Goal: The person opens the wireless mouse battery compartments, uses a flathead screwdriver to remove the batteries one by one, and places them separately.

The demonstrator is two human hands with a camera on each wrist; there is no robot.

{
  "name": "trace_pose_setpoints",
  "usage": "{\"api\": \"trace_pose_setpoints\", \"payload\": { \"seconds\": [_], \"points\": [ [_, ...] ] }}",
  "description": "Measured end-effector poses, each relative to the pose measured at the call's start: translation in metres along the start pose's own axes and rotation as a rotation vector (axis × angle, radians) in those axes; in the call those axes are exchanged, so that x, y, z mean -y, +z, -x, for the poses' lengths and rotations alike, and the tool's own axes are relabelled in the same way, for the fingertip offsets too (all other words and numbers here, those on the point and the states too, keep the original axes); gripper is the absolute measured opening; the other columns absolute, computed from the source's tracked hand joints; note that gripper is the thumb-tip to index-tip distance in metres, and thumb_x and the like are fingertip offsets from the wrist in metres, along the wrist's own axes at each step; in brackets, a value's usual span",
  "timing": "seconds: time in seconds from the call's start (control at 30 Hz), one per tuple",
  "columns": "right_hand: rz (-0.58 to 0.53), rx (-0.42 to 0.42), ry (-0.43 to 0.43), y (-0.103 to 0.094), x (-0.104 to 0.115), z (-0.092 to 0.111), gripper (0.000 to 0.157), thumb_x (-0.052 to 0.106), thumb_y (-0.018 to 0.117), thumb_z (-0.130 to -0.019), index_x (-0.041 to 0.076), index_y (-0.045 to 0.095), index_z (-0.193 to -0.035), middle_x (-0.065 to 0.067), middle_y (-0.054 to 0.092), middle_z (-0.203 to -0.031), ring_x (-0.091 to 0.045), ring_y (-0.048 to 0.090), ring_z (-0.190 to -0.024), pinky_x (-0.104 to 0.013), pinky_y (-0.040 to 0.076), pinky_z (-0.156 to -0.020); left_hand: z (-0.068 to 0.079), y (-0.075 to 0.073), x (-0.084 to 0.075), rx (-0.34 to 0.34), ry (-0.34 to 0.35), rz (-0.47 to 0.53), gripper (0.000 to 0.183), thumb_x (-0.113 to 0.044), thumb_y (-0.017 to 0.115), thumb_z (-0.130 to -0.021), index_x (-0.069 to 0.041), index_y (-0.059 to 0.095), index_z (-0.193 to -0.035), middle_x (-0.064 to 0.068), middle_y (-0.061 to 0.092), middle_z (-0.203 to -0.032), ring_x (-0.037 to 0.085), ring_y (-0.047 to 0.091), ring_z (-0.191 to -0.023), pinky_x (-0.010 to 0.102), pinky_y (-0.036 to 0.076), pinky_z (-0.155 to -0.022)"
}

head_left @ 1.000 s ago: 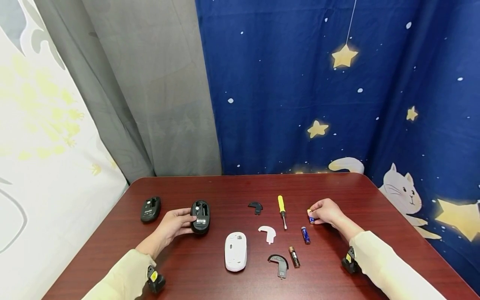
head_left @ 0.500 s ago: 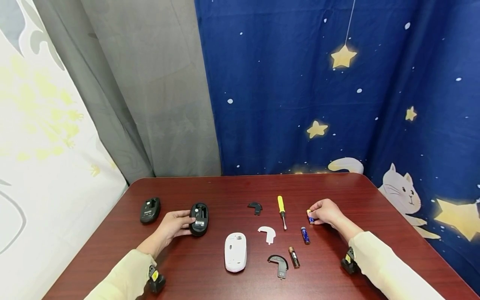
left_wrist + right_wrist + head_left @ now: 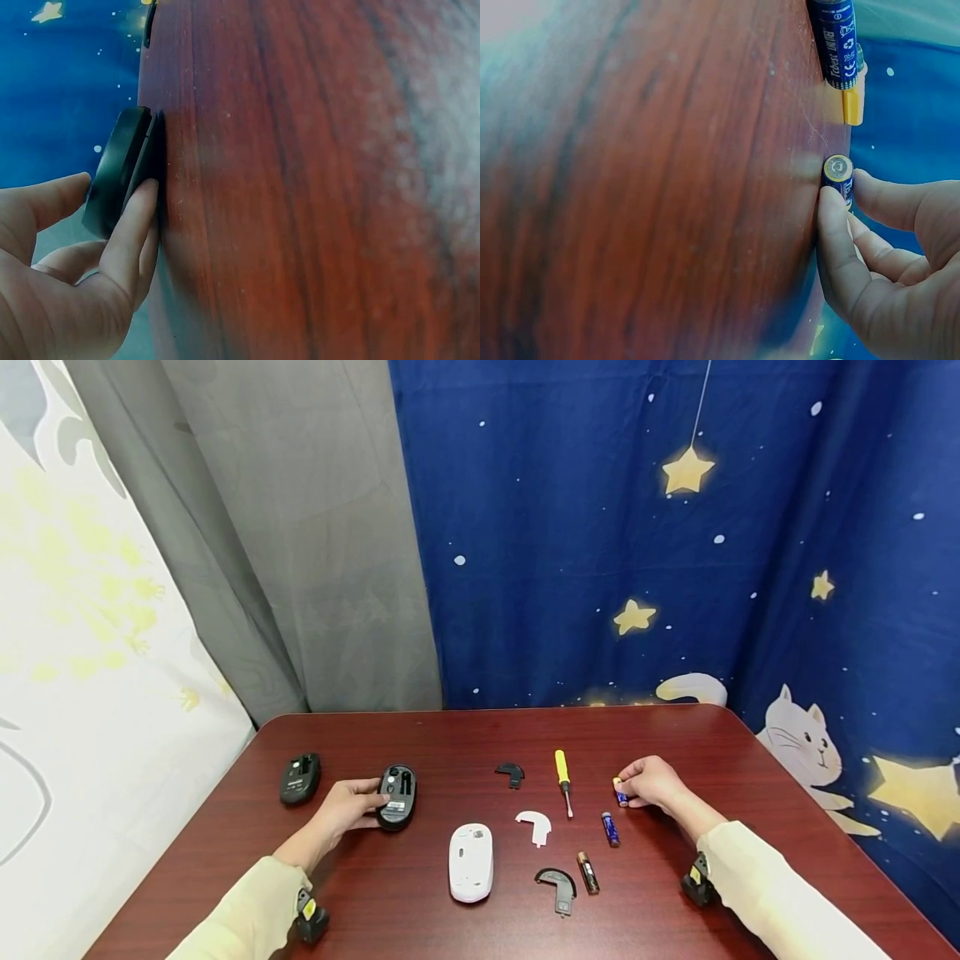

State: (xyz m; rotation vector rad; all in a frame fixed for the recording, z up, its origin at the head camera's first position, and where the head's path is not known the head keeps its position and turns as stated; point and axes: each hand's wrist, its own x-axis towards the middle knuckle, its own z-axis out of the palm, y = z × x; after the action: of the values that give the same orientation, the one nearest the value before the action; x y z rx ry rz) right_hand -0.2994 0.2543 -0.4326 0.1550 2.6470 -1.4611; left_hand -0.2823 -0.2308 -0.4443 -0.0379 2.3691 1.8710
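Observation:
My left hand (image 3: 343, 809) grips a black computer mouse (image 3: 397, 795) by its side, thumb on one face and fingers on the other. Its underside faces up with the battery slot uncovered. In the left wrist view the mouse (image 3: 124, 169) is tilted close over the table. My right hand (image 3: 651, 782) pinches a blue and yellow AA battery (image 3: 621, 793) between thumb and fingers, low at the tabletop. The right wrist view shows the end of that battery (image 3: 838, 169) between the fingertips. A second blue battery (image 3: 611, 830) lies just nearer, apart from the hand.
Another black mouse (image 3: 301, 778) lies underside up at far left. A white mouse (image 3: 471, 863) sits mid-table. Between the hands lie a black cover (image 3: 512, 774), a white cover (image 3: 536, 828), a grey cover (image 3: 558, 890), a yellow screwdriver (image 3: 564, 783) and a dark battery (image 3: 588, 872).
The black mouse in my left hand has shifted slightly left and its underside has tipped a little. My right hand stays in place, pinching the battery.

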Motion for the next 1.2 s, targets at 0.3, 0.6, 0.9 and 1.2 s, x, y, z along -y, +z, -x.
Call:
{"api": "trace_pose_setpoints", "payload": {
  "seconds": [0.3,0.6,0.9,1.2],
  "points": [
    [-0.008,0.004,0.005,0.0,0.001,0.0,0.019,-0.004,0.069,-0.085,-0.014,0.063,-0.1,-0.012,0.065,-0.079,-0.014,0.064,-0.063,-0.029,0.057,-0.056,0.0,-0.003,-0.001,-0.018,0.014,-0.047,0.05,-0.001,0.062,-0.09,0.018,0.045,-0.133,0.034,0.056,-0.122,0.026,0.064,-0.094,0.041,0.059,-0.069],
    [-0.006,0.009,-0.004,-0.001,0.003,0.0,0.022,-0.003,0.069,-0.086,-0.015,0.062,-0.102,-0.014,0.065,-0.08,-0.016,0.064,-0.066,-0.03,0.058,-0.057,0.001,-0.009,-0.006,0.013,0.022,-0.074,0.054,-0.005,0.063,-0.092,0.016,0.042,-0.136,0.036,0.042,-0.137,0.031,0.061,-0.108,0.043,0.058,-0.073],
    [-0.009,0.019,-0.029,-0.011,0.005,-0.003,0.026,-0.002,0.069,-0.086,-0.016,0.061,-0.106,-0.016,0.066,-0.085,-0.017,0.065,-0.07,-0.032,0.059,-0.06,0.003,-0.012,-0.024,-0.018,0.065,-0.193,0.055,-0.009,0.062,-0.093,0.012,0.041,-0.139,0.033,0.044,-0.137,0.035,0.062,-0.106,0.043,0.057,-0.079],
    [-0.03,-0.048,-0.179,-0.026,0.028,-0.001,0.031,0.008,0.066,-0.092,-0.014,0.06,-0.112,-0.024,0.067,-0.099,-0.029,0.068,-0.08,-0.039,0.059,-0.069,0.002,-0.006,-0.049,-0.139,0.328,-0.478,0.05,-0.013,0.068,-0.09,0.003,0.053,-0.135,0.026,0.06,-0.122,0.031,0.065,-0.101,0.041,0.056,-0.076]
  ]
}}
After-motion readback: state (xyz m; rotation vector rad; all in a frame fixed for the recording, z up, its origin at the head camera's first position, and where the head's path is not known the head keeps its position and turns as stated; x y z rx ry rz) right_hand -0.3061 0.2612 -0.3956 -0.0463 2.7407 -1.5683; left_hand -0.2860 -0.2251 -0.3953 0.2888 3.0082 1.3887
